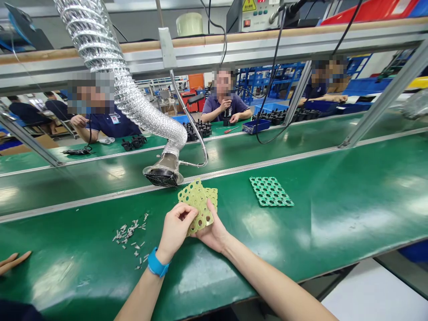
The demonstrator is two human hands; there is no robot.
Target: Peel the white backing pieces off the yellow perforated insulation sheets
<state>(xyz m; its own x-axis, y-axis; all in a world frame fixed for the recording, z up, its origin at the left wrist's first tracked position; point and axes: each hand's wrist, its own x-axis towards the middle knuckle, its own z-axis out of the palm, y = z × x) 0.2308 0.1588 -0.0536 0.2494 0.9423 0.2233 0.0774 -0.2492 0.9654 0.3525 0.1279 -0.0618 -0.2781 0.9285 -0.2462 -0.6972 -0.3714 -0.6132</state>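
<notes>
A pale yellow perforated board [198, 200] is tilted up in front of me, gripped along its lower right side by my right hand [214, 229]. My left hand [179, 225], a blue band on its wrist, has thumb and fingers pinched together against the board's face. Whatever sits in that pinch is too small or hidden to make out. Just behind the held board shows a second yellow perforated board [211, 195], partly covered. Left of my hands lies a loose scatter of small grey pieces [125, 233]. To the right, a green board with rows of holes [271, 191] lies flat on the bench.
A silver flexible duct [143, 102] hangs down to a black-grilled fan hood [163, 173] just beyond my hands. A metal rail [230, 171] crosses the green bench [337, 209]. Several people sit opposite, near black parts [133, 142] and a blue tray [256, 126]. Fingertips [15, 263] show at far left.
</notes>
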